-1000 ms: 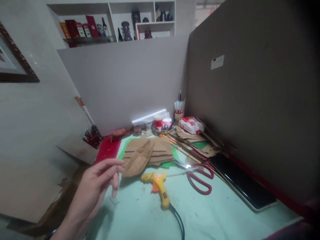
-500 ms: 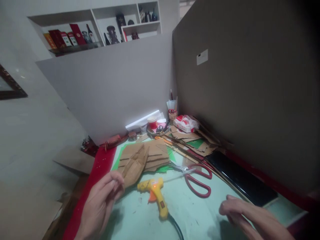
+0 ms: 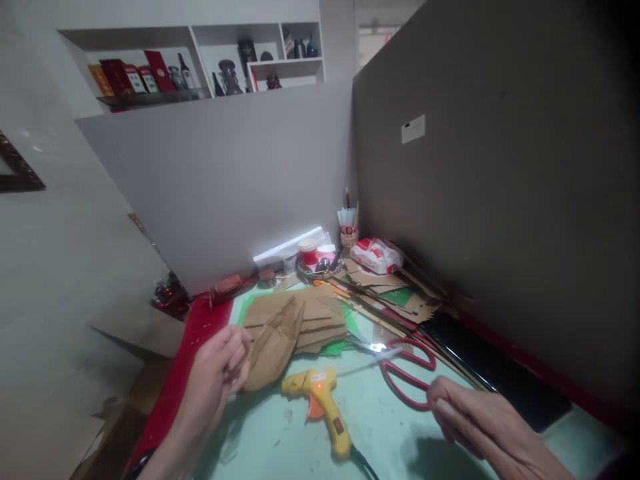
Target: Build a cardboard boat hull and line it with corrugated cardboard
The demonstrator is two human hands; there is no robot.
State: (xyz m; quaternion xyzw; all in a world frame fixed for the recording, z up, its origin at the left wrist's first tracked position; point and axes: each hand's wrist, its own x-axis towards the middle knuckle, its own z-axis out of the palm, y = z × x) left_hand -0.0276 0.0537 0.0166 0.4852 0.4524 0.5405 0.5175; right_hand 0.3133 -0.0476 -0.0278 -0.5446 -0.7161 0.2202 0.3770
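Matt brown paper boat, glossy yellow plastic glue gun (red-handled scissors have shiny metal blades).

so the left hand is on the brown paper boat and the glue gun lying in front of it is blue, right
Not quite. The left hand does touch the brown paper boat, but the glue gun lying in front of it is yellow, not blue. The head view shows this.
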